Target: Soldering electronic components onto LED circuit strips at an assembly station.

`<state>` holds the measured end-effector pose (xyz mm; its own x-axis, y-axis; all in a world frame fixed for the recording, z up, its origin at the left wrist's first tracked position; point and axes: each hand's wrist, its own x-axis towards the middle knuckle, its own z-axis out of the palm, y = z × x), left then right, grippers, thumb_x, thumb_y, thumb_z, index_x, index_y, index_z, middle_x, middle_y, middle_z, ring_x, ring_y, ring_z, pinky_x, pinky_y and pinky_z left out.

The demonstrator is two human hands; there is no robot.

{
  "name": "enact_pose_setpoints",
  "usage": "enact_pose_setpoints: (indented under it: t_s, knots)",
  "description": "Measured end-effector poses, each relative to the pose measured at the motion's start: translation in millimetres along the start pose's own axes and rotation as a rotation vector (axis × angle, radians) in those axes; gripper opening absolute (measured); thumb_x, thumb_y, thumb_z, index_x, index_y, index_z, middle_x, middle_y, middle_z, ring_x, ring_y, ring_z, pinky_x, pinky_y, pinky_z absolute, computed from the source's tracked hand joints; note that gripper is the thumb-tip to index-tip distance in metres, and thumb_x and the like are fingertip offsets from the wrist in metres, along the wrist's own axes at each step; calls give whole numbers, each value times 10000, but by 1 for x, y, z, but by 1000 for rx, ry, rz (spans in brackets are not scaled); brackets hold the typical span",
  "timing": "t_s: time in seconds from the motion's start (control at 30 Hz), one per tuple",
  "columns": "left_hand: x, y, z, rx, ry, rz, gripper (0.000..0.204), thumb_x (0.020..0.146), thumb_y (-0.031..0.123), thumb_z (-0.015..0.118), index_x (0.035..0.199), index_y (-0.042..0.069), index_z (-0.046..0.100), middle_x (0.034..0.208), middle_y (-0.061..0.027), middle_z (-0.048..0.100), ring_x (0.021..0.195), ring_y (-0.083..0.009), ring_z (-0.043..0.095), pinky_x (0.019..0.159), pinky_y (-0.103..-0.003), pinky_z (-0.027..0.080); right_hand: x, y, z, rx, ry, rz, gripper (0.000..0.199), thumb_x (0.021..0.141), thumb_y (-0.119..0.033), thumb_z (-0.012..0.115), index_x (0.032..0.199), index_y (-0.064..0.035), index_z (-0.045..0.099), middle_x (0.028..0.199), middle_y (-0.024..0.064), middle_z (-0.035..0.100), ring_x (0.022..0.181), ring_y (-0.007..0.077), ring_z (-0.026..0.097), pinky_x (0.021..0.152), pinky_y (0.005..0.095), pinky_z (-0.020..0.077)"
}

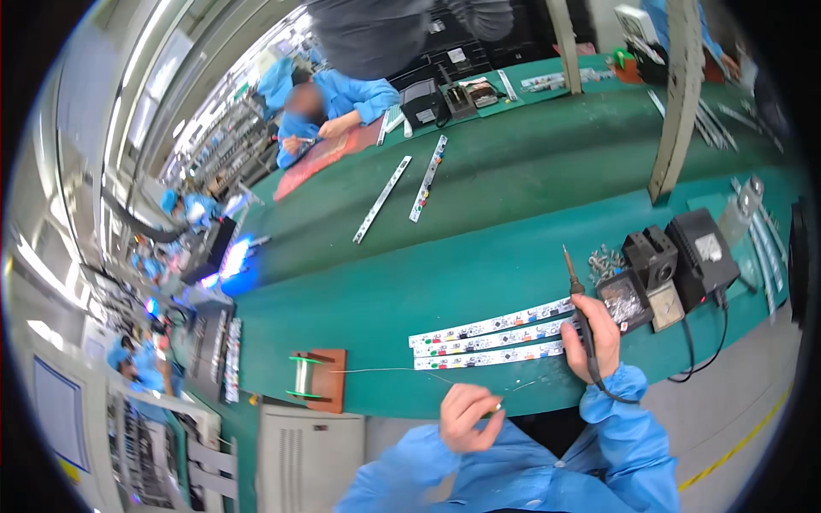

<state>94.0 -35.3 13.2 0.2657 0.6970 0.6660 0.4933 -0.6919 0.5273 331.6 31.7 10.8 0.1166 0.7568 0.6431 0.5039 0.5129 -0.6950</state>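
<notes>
In my right hand [596, 340] is a soldering iron [575, 278], its tip pointing up and away from me. That hand is over the right ends of three long white circuit board strips [487, 336] lying side by side, with small coloured parts along them. My left hand [468, 419] is closed in a pinch near the table's front edge. A small pale and dark piece [497, 408] shows at its fingertips, too small to name. From a spool of solder wire [304, 376] on a brown stand [335, 389], a thin wire [376, 369] runs toward my left hand.
To the right stand a parts tray [623, 301], a soldering iron holder [652, 256], a sponge tray [664, 306] and a black soldering station [701, 250] with a cord. Loose components [605, 261] lie nearby. Across the bench a co-worker [342, 103] sits near two more strips [428, 179].
</notes>
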Motion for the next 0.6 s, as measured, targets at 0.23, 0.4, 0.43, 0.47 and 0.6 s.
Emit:
enact_pose_setpoints:
  t_s: [0.23, 0.4, 0.43, 0.47, 0.6]
  knots:
    - [-121, 24, -16, -171, 2, -327, 123, 662, -13, 758, 752, 12, 679, 738, -99, 648, 625, -231, 616, 563, -304, 485, -6, 3, 8, -21, -8, 25, 425, 785, 16, 671, 1198, 36, 575, 1037, 154, 635, 783, 216, 614, 715, 323, 508]
    - [-233, -11, 4, -1, -136, -855, 127, 790, 158, 752, 790, 37, 713, 712, -92, 659, 579, -160, 632, 538, -290, 503, -5, 4, 9, 13, 5, 86, 414, 772, 23, 666, 1177, 55, 583, 1049, 205, 627, 787, 273, 629, 715, 355, 518]
    - [-239, -19, 8, -4, -116, -862, 127, 790, 158, 752, 790, 37, 713, 712, -92, 659, 579, -160, 632, 538, -290, 503, -4, 4, 10, -2, 2, 64, 412, 775, 22, 663, 1178, 53, 583, 1046, 200, 626, 774, 264, 623, 708, 354, 516]
    - [-241, -26, 14, -42, -175, -922, 155, 803, 197, 743, 808, 44, 720, 715, -94, 667, 566, -169, 633, 535, -304, 507, -3, 6, 10, -19, -2, 40, 410, 778, 21, 660, 1180, 51, 583, 1043, 196, 624, 761, 254, 616, 700, 354, 514]
    - [-208, -36, 28, -143, -382, -1042, 243, 823, 298, 729, 838, 55, 729, 751, -94, 689, 593, -198, 650, 559, -352, 521, -6, 12, 8, -26, 0, 77, 389, 797, 12, 645, 1178, 51, 579, 1015, 176, 615, 756, 248, 601, 707, 346, 506]
